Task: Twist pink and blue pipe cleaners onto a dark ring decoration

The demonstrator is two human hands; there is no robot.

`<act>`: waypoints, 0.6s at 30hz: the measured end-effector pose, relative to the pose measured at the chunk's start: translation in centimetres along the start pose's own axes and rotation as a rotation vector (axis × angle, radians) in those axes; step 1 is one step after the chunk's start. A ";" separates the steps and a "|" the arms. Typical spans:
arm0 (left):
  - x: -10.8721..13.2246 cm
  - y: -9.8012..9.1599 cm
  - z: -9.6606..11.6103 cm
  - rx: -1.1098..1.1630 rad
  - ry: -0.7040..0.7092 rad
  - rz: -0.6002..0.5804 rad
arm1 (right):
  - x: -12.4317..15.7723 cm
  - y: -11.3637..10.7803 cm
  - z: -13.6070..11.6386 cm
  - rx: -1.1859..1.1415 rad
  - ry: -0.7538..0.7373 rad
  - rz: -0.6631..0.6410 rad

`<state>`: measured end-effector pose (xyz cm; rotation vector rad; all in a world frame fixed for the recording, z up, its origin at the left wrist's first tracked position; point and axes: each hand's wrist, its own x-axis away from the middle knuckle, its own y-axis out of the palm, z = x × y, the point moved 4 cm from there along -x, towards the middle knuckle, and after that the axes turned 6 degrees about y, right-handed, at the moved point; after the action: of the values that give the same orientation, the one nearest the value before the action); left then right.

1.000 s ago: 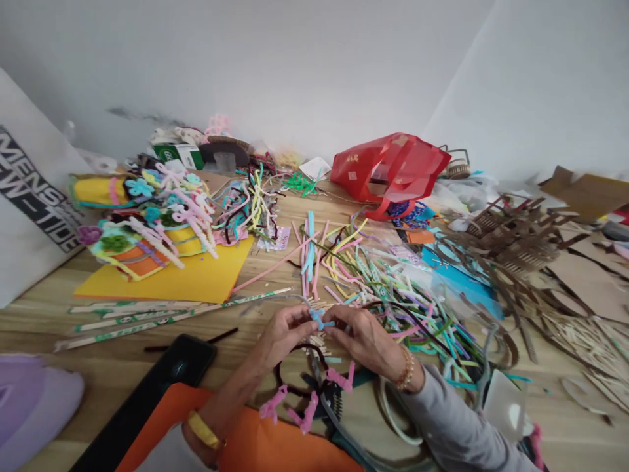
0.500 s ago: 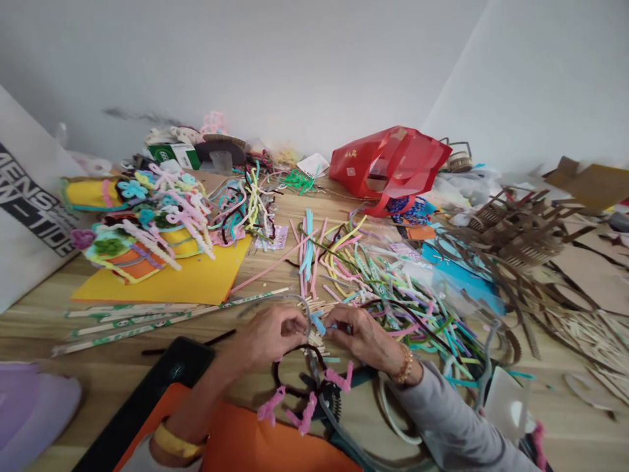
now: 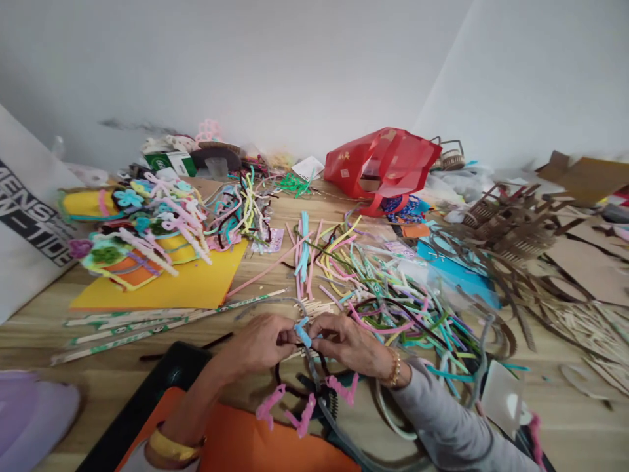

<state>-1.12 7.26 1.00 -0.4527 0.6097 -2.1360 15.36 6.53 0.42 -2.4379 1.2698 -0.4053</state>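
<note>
Clock centred on the hands: this table is packed. Red bag (image 3: 351,167) sits near 1 o'clock, a bundle of light blue stems (image 3: 304,242) at 12, and a big messy heap of fuzzy stems (image 3: 407,301) between 2 and 3. Brown woven baskets (image 3: 525,236) are farther off that way. At 10 there's a yellow sheet (image 3: 216,282) with flower-trimmed pieces (image 3: 140,267) piled on it, patterned sticks (image 3: 113,343) at 9, a long black item (image 3: 142,400) at 8 and an orange sheet (image 3: 275,446) around 6:30. Tightest spot is 6 o'clock: pink fuzzy bits (image 3: 305,416) and a grey strand (image 3: 314,373) crowd right below the hands.

Left hand (image 3: 263,339) comes in from 7, yellow bangle on the wrist; right hand (image 3: 346,337) from 4, beaded bracelet, grey sleeve. Both have fingers curled, knuckles up, thumb and index pinching.

What they're pinching is a small light blue fuzzy piece (image 3: 303,333), tilted, right between the two sets of fingertips: 3 o'clock of the left, 9 of the right. Can't tell if it's joined to the grey strand.
</note>
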 end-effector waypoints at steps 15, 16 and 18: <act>0.0 -0.5 -0.9 0.421 -0.021 0.095 | -0.9 -0.1 2.1 -0.633 0.252 -0.038; 0.0 -0.9 -1.0 0.511 -0.041 0.130 | -0.9 -0.2 2.2 -0.681 0.252 -0.025; -0.1 -1.6 -1.6 0.717 -0.079 0.252 | -1.0 -0.5 2.4 -0.779 0.255 -0.004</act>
<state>-2.92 8.56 0.63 -0.0529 -0.1558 -1.9200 16.15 8.08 -1.55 -3.0908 1.7878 -0.2526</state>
